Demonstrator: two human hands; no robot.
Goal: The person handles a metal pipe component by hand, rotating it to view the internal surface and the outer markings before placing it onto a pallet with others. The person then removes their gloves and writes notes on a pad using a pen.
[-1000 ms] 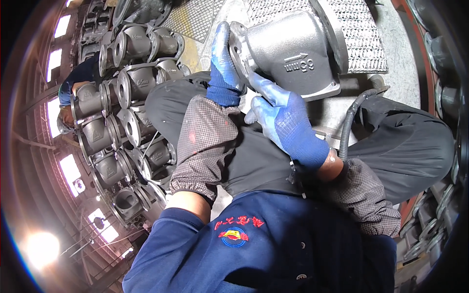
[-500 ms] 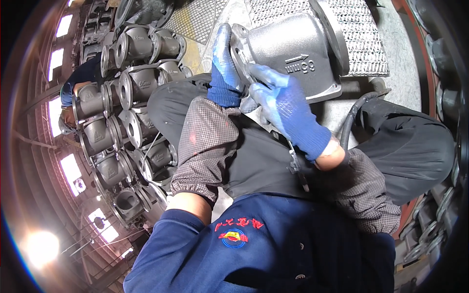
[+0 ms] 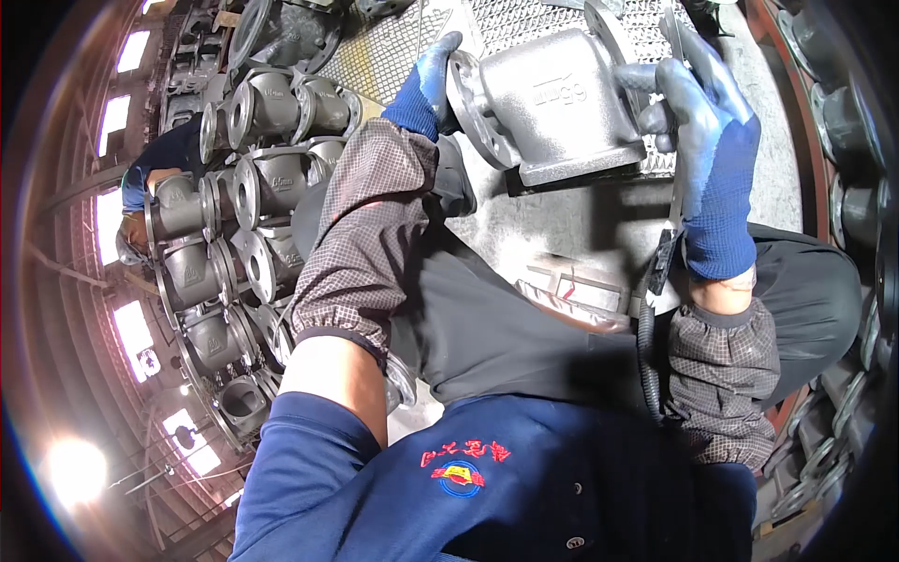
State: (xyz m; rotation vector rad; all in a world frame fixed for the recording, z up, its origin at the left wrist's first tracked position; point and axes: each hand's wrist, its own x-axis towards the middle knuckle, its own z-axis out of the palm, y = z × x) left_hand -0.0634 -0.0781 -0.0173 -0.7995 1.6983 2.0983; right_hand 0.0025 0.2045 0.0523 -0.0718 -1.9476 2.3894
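- In the head view, the grey casting (image 3: 562, 103) is at the upper centre of the frame, slightly right of the middle; its round left flange (image 3: 478, 112) faces my left, and its squared flange (image 3: 581, 164) is along the lower edge;
- My left hand (image 3: 436, 80), gloved in blue, is against the outer side of the round flange; its fingers are mostly hidden, so I cannot tell how firmly they close; a broad palm behind that rim should, I judge, steady the weight better than fingertips;
- My right hand (image 3: 698, 108), upper right, has its fingers bent toward the casting's far flange (image 3: 609, 33); I cannot tell whether they grip it; a slim dark thing runs beside that palm, too unclear to name, and should be kept off the metal while I handle it;
- A metal mat (image 3: 510, 19) shows behind the casting; I cannot tell whether it bears the load, so both ends want even support, with fingers clear of the underside;
- The black hose (image 3: 646, 356), right of centre, hangs near my leg; slack there would keep my wrist free;
- More castings (image 3: 272, 183) crowd the left of the frame.
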